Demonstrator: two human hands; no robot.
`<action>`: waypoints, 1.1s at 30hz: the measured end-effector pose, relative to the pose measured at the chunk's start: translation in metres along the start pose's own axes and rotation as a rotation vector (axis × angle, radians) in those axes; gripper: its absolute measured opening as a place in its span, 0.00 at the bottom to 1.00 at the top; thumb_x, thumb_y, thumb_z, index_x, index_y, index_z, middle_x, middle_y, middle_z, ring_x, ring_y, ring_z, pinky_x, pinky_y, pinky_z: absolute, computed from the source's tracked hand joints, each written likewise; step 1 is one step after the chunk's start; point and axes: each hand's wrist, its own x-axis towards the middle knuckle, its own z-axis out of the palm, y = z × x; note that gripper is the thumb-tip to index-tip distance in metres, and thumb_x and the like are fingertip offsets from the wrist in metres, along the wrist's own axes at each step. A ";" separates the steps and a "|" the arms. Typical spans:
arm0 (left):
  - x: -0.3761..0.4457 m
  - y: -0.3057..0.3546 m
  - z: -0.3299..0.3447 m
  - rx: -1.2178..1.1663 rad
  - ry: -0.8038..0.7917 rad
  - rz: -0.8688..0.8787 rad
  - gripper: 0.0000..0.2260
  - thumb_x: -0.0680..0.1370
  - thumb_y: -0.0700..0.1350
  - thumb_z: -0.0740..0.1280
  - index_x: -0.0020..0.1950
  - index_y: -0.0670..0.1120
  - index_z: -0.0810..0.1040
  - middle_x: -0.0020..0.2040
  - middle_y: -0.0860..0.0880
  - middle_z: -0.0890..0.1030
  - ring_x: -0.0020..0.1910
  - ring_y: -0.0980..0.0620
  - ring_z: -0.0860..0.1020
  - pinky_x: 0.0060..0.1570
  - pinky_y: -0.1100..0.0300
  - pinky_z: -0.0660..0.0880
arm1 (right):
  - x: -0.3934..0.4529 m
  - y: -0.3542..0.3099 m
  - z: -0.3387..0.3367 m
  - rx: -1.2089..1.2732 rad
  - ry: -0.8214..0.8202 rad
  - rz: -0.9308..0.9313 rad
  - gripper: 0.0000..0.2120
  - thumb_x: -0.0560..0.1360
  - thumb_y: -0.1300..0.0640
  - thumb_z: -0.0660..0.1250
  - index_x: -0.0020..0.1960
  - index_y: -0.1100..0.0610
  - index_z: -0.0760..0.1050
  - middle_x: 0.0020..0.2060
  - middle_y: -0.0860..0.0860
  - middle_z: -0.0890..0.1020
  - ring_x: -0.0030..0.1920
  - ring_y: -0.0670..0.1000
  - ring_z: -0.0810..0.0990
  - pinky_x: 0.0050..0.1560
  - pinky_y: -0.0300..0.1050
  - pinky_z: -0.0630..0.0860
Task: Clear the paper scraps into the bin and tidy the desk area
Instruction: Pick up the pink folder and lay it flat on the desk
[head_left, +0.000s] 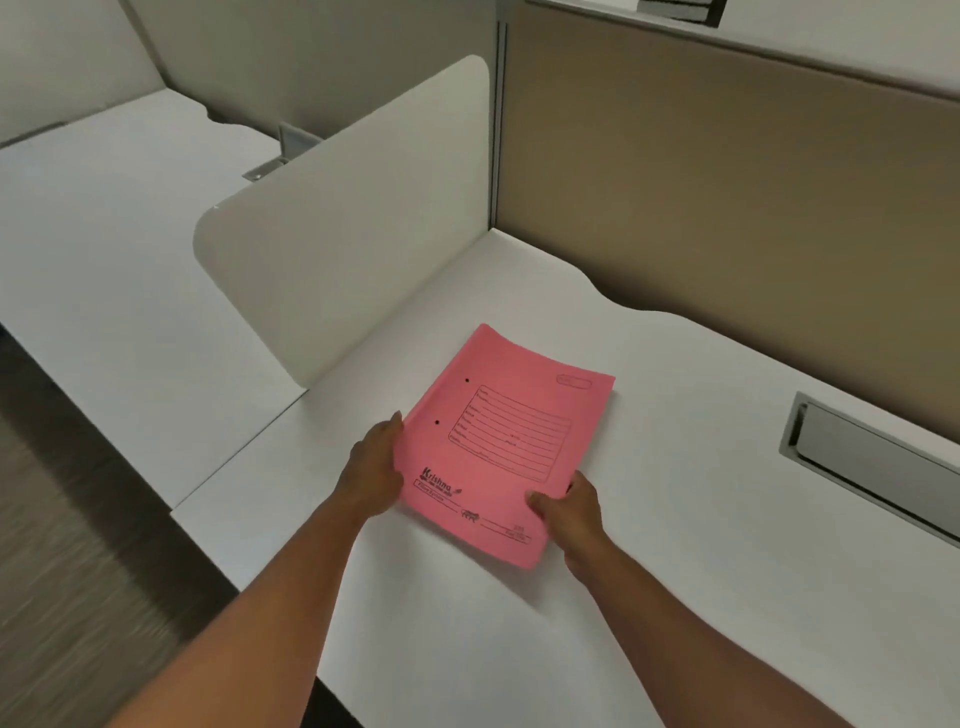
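The pink card file folder (501, 447) lies on the white counter (675, 545), long axis running away toward the far left. My left hand (375, 470) clasps its left edge, my right hand (569, 506) pinches its near-right corner; both equally near.

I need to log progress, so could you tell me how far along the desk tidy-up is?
No paper scraps show on the white desk, so that part looks done; no bin is in view. Both the left hand and right hand hold the pink folder, which remains to be put away.
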 end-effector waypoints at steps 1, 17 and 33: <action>0.007 0.001 0.005 0.003 0.022 0.011 0.34 0.78 0.29 0.57 0.84 0.43 0.55 0.79 0.44 0.66 0.77 0.42 0.65 0.76 0.45 0.66 | 0.007 0.000 -0.002 -0.068 -0.013 -0.002 0.20 0.76 0.66 0.74 0.65 0.55 0.75 0.59 0.53 0.84 0.58 0.55 0.83 0.59 0.53 0.82; -0.016 0.013 0.117 0.518 0.186 0.205 0.29 0.82 0.65 0.56 0.79 0.52 0.68 0.79 0.43 0.68 0.78 0.39 0.66 0.76 0.40 0.61 | 0.036 0.032 -0.010 -1.323 -0.125 -0.539 0.39 0.80 0.28 0.44 0.85 0.46 0.46 0.85 0.52 0.44 0.84 0.59 0.41 0.81 0.65 0.38; 0.119 0.038 0.091 0.552 0.188 0.125 0.37 0.79 0.74 0.43 0.84 0.59 0.44 0.85 0.47 0.45 0.84 0.43 0.42 0.79 0.37 0.41 | 0.152 -0.032 0.019 -1.245 -0.050 -0.647 0.39 0.80 0.28 0.46 0.85 0.48 0.49 0.85 0.55 0.49 0.84 0.62 0.45 0.81 0.64 0.41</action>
